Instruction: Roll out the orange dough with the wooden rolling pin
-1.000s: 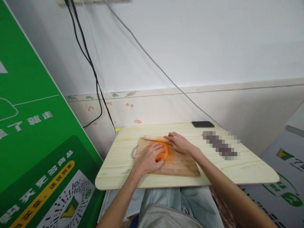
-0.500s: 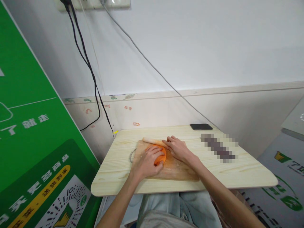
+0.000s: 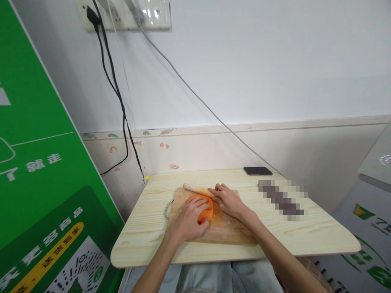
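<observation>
A flattened piece of orange dough (image 3: 204, 207) lies on a wooden cutting board (image 3: 227, 231) on the pale wooden table (image 3: 308, 232). My left hand (image 3: 187, 219) rests on the dough's near left side, fingers curled over its edge. My right hand (image 3: 228, 200) lies over the right part of a thin wooden rolling pin (image 3: 195, 189), which sits across the far edge of the dough. The pin's left end sticks out bare.
A dark phone (image 3: 258, 171) lies at the table's far right corner. A metal loop handle (image 3: 167, 208) sticks out of the board's left end. A green printed banner (image 3: 39, 171) stands close on the left. Cables (image 3: 117, 89) hang from wall sockets behind the table.
The camera has tilted up a little, so the table sits lower in view. Both hands stay on the dough and the rolling pin in nearly the same place.
</observation>
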A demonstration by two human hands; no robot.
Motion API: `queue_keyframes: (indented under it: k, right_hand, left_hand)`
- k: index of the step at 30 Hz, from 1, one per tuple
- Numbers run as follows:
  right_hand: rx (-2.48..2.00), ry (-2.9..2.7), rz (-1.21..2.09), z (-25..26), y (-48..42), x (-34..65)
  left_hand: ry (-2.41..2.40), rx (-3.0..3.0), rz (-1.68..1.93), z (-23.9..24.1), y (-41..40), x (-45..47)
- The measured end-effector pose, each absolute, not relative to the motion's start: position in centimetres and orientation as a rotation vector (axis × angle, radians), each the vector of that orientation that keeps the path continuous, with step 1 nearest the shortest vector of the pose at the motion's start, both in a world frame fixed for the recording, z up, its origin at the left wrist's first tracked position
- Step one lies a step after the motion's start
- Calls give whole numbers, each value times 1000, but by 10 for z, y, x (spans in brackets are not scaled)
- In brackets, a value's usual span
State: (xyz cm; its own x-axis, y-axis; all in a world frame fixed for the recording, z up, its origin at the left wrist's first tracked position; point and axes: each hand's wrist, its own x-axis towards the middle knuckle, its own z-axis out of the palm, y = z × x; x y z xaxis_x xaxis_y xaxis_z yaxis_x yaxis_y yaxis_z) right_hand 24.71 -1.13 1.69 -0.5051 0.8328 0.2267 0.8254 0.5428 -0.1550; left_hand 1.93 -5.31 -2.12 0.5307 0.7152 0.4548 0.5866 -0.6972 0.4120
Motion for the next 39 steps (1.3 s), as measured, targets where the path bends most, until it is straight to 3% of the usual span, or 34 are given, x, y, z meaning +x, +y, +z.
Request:
queue_keyframes:
  k: [10, 17, 21, 27, 33, 39]
  right_hand:
    - [-1420, -2496, -80, 18, -24, 242]
    - [-1287, -2424, 36, 10, -29, 252]
    - [-1195, -2402, 160, 8, -29, 256]
    - [-1107, -2337, 290, 12, -28, 258]
    - [-1096, -2311, 407, 13, -12, 266]
    - [-1500, -2185, 229, 1, 7, 253]
  left_hand:
    - [1131, 2588, 949, -18, -55, 23]
    - [1560, 2391, 1391, -19, -47, 17]
    - [1577, 2311, 1518, -31, -34, 12]
    - [1619, 2410, 1315, -15, 1, -1]
    - [1526, 2627, 864, 3, 40, -7]
    - [1644, 2652, 462, -7, 53, 3]
